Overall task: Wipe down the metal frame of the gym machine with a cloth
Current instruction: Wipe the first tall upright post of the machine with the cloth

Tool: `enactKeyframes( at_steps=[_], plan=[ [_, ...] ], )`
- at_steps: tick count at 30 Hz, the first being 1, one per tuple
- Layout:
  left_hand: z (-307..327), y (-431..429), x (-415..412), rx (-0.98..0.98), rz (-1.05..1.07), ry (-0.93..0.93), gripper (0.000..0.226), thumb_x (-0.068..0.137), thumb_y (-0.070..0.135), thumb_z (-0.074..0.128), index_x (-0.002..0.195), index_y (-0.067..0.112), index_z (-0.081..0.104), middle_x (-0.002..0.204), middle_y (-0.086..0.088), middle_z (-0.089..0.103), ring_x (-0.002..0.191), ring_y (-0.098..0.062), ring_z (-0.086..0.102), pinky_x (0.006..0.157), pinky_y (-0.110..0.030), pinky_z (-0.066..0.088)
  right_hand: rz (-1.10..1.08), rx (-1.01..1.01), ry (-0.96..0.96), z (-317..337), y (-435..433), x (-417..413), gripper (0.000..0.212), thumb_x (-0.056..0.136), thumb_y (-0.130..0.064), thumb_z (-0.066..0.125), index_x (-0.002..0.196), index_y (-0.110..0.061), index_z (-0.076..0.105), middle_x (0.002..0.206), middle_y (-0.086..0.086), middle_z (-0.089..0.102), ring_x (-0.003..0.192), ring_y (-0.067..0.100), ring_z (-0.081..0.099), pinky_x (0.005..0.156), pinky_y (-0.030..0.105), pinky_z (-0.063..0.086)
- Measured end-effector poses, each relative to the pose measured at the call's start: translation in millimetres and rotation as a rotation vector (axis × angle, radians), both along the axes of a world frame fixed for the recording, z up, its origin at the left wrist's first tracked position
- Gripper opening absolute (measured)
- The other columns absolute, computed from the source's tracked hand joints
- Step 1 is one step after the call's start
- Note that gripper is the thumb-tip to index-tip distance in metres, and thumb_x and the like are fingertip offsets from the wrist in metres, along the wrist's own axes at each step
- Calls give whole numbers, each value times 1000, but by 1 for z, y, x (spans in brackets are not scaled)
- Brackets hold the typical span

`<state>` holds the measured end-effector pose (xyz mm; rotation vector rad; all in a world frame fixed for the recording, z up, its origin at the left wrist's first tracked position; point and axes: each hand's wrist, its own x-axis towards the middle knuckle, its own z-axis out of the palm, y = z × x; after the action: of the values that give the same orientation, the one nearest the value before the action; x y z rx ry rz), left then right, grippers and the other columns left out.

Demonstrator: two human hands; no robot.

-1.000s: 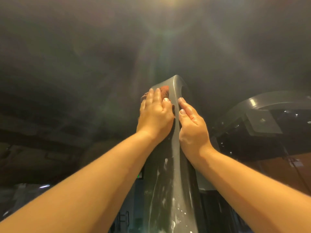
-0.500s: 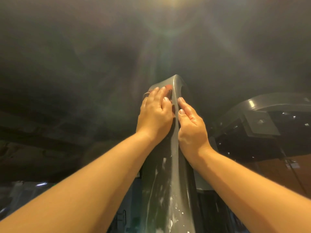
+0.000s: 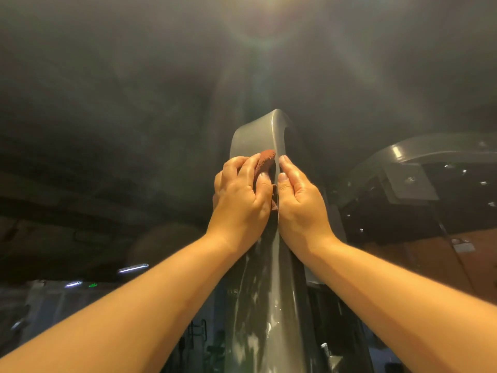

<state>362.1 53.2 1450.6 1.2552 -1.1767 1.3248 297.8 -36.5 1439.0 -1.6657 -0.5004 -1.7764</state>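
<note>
Reaching up along the grey metal frame (image 3: 255,135), two bare arms come in from the bottom corners, cut off before the elbows. The left hand (image 3: 240,196) has its fingers (image 3: 248,168) curled over a reddish-brown cloth (image 3: 267,159) and holds it bunched against the frame's left face, just below the curved top. Only a wad above the knuckles and a scrap beside the thumb show; the rest is hidden under the palm. The right hand (image 3: 301,203) lies on the other side of the frame's ridge, fingers (image 3: 289,173) straight and together, holding nothing. Whether it presses or merely touches the metal cannot be told. Lower down, the frame carries white streaks (image 3: 255,305), smeared and blurred. To the right a second curved beam (image 3: 435,150) sits in shadow, its details lost. The ceiling (image 3: 107,76) is a dark haze, with glare from a lamp (image 3: 265,6) at the top edge.
</note>
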Motion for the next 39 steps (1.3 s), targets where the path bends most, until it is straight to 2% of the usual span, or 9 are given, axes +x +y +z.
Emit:
enactKeyframes(
  at_steps=[5,9,13,18,22,26,31,35,39],
  plan=[
    [28,-3,4,23,-76,141,53,107,39,28,158,30,38,167,5,30,157,-20,22,129,-45,20,-14,0,2,-2,1,0,45,111,-26,38,156,-25,38,159,-11,40,146,2,35,117,17,29],
    [-19,-1,-3,98,-39,-18,65,99,42,24,163,32,29,171,13,21,158,-4,10,130,-33,9,55,4,-16,-10,-1,0,44,111,-23,40,155,-23,41,158,-10,44,144,3,39,118,21,34],
    [-29,16,19,244,17,-84,63,102,44,24,164,35,22,172,18,12,157,3,4,131,-31,10,28,-13,15,-19,-1,0,46,111,-29,38,157,-27,37,158,-14,41,142,0,37,98,-2,33],
    [10,4,11,101,-67,159,60,107,41,28,165,26,23,173,5,15,160,-16,10,131,-45,13,7,-13,5,-18,0,-1,46,111,-27,40,157,-25,37,160,-11,41,146,3,36,121,27,33],
    [-24,-6,-7,86,-123,74,64,102,56,25,163,34,29,171,15,20,158,-5,8,129,-32,6,41,-9,19,-19,-2,-3,46,111,-25,42,156,-24,39,158,-10,43,144,2,39,118,20,35],
    [-25,8,17,158,-119,-24,59,106,53,29,161,33,33,169,16,24,157,-1,11,131,-40,14,10,-16,22,-20,-2,-2,46,110,-28,41,156,-26,39,158,-13,42,144,2,38,106,5,33],
    [-10,-6,4,-1,-153,159,54,110,45,34,161,28,36,170,8,27,158,-11,15,130,-46,18,-30,-8,2,-20,-2,0,45,111,-27,41,156,-24,39,158,-12,42,145,0,35,113,8,30],
    [-52,-2,1,100,-116,-12,60,103,51,29,161,34,35,169,18,25,156,3,11,131,-36,13,69,2,9,-24,-2,0,44,111,-24,42,155,-23,41,157,-10,45,144,5,41,118,25,37],
    [-42,11,16,190,-19,-65,63,104,49,25,164,30,25,172,14,15,158,0,4,131,-34,9,53,-13,4,-24,-4,0,45,110,-25,42,155,-22,41,157,-10,44,145,3,39,116,16,34]
  ],
)
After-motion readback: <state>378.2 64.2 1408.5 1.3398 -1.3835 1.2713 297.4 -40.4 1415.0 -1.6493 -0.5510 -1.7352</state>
